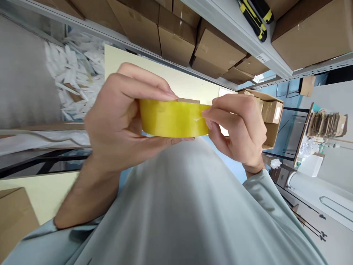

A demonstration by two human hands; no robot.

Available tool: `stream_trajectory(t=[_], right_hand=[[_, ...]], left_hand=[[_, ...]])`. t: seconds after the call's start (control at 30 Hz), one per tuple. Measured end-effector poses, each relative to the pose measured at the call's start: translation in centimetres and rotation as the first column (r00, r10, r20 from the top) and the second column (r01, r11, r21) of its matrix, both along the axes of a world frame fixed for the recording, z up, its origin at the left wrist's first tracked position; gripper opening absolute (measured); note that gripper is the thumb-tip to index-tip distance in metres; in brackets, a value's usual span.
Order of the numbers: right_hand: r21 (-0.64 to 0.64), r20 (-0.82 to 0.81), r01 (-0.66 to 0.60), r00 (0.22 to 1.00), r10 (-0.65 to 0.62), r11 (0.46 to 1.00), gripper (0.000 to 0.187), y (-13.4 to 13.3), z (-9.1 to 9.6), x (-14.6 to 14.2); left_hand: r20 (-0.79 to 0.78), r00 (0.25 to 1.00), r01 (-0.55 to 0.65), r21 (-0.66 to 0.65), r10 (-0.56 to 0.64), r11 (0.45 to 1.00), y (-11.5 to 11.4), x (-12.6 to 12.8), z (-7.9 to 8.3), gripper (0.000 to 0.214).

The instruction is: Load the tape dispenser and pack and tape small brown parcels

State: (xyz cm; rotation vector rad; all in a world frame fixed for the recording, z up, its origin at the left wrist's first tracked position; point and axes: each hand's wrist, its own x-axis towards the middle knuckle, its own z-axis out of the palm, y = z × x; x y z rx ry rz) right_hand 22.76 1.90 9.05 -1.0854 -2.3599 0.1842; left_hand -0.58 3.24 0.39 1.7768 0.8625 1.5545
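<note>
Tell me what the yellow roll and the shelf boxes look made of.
The yellow tape roll: glossy, translucent plastic film, likely packing tape; its side shines, and a brown core, probably cardboard, peeks above. The boxes: matte brown cardboard, judging by flat panels and folded edges.

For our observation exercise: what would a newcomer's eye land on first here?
The bright yellow tape roll sits at centre, held between the left hand and the right hand, which pinches its edge. Behind, brown cardboard boxes fill a grey shelf along the top.
</note>
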Motion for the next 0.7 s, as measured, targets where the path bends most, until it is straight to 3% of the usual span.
stream_trajectory(t=[0.13, 0.27, 0.47, 0.57, 0.63, 0.7], right_hand=[[-0.136, 0.056, 0.007, 0.998, 0.001, 0.991, 0.028, 0.7, 0.2, 0.7], [-0.313, 0.069, 0.039, 0.997, -0.019, 0.949, 0.022, 1.8, 0.6, 1.4], [-0.370, 0.111, 0.108, 0.991, -0.071, 0.923, 0.039, 3.1, -0.4, 1.3], [-0.295, 0.058, 0.029, 0.998, -0.012, 0.955, 0.035, 3.5, -1.9, 1.4], [-0.144, 0.009, -0.160, 0.987, 0.162, 0.977, 0.024, 3.5, -2.7, 1.5], [0.007, 0.012, -0.320, 0.947, 0.320, 0.947, 0.020, 3.2, -2.9, 1.7]], left_hand=[[-0.046, 0.998, -0.043, 0.016, 0.044, 0.999, 0.1, -0.2, -0.2, 0.071], [-0.089, 0.994, -0.059, 0.002, 0.059, 0.998, 0.0, -0.4, -0.6, 0.066], [-0.099, 0.995, -0.013, 0.044, 0.018, 0.999, 0.0, -0.3, -1.4, 0.081], [-0.062, 0.997, -0.037, 0.011, 0.037, 0.999, 0.0, -0.3, -1.3, 0.069], [-0.035, 0.996, -0.085, 0.019, 0.086, 0.996, -0.1, -0.4, -1.1, 0.065], [-0.028, 0.990, -0.134, 0.077, 0.137, 0.988, 0.0, -0.7, -1.1, 0.070]])
